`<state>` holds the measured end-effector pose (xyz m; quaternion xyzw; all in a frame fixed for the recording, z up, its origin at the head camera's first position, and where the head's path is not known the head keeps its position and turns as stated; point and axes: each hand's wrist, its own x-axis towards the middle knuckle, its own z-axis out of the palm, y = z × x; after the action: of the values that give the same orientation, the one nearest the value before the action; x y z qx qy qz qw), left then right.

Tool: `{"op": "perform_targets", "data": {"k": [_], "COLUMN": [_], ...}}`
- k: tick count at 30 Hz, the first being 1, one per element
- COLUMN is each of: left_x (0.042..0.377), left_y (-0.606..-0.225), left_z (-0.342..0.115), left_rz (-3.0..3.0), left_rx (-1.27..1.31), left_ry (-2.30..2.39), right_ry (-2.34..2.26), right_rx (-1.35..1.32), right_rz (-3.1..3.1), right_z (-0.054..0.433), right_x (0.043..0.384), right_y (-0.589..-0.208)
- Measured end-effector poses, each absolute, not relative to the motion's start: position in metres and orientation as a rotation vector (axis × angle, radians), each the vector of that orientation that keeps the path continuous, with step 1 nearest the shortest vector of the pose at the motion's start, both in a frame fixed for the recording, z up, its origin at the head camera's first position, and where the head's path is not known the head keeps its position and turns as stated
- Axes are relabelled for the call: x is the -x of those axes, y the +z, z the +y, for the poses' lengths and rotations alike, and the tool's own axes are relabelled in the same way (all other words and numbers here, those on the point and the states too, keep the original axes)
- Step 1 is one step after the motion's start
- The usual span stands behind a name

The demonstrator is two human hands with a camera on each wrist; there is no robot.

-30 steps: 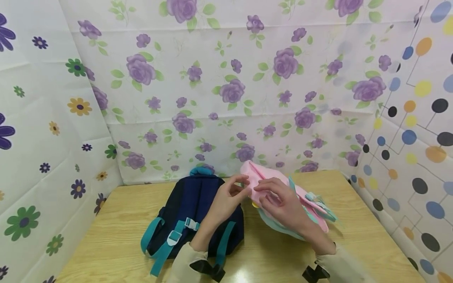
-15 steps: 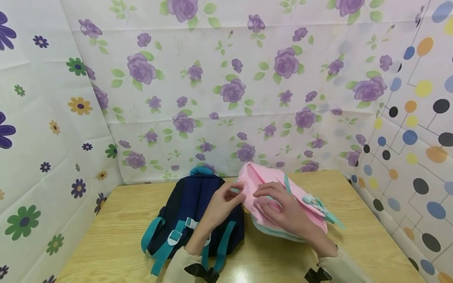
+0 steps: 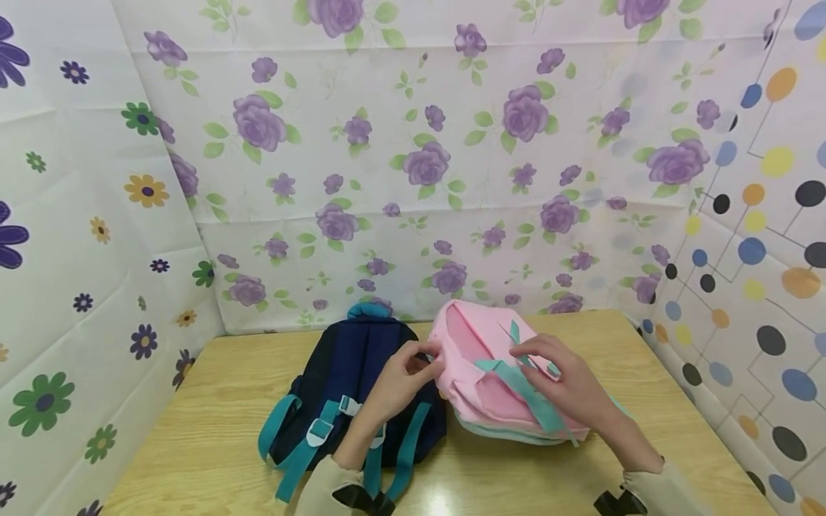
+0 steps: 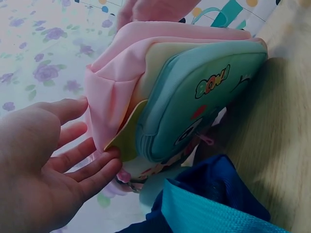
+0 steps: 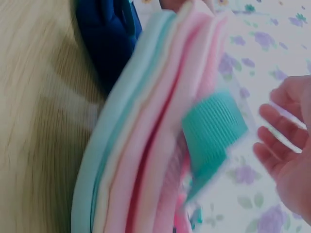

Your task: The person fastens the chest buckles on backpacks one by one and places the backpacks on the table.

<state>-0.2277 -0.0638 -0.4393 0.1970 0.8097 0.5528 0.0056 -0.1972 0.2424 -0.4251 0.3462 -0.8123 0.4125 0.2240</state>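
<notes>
A pink backpack lies with its straps up on the right half of the table. My left hand pinches its left edge; in the left wrist view the thumb presses the pink cloth while fingertips meet a yellow flap. The bag's mint front pocket, lettered and with a cartoon face, turns toward the table. My right hand hovers over the bag's right side with fingers loosely bent. In the right wrist view it is apart from the bag, beside a loose teal strap.
A navy backpack with teal straps lies just left of the pink one, under my left forearm. The wooden table is bounded by a floral cloth wall behind and patterned cloth on both sides.
The pink backpack has settled flatter, its strap side turned more upward. My right hand has moved right, off the bag's middle, uncovering the teal strap. The left hand has shifted slightly left and down.
</notes>
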Motion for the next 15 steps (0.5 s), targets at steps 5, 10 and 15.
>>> {"op": "perform_targets", "data": {"k": [5, 10, 15], "left_x": [0.229, 0.228, 0.23], "left_y": [-0.449, -0.456, -0.463], "left_z": [-0.063, -0.059, -0.055], "left_rz": [2.532, 2.514, 2.495], "left_rx": [-0.656, -0.684, -0.698], "left_ry": [1.704, 1.666, 1.661], "right_ry": [1.06, 1.029, 0.996], "right_rx": [-0.86, -0.773, -0.726], "right_rz": [-2.372, -2.449, -2.467], "right_z": [0.265, 0.282, 0.295], "right_x": [0.199, 0.199, 0.198], "right_y": [-0.433, -0.44, -0.445]}}
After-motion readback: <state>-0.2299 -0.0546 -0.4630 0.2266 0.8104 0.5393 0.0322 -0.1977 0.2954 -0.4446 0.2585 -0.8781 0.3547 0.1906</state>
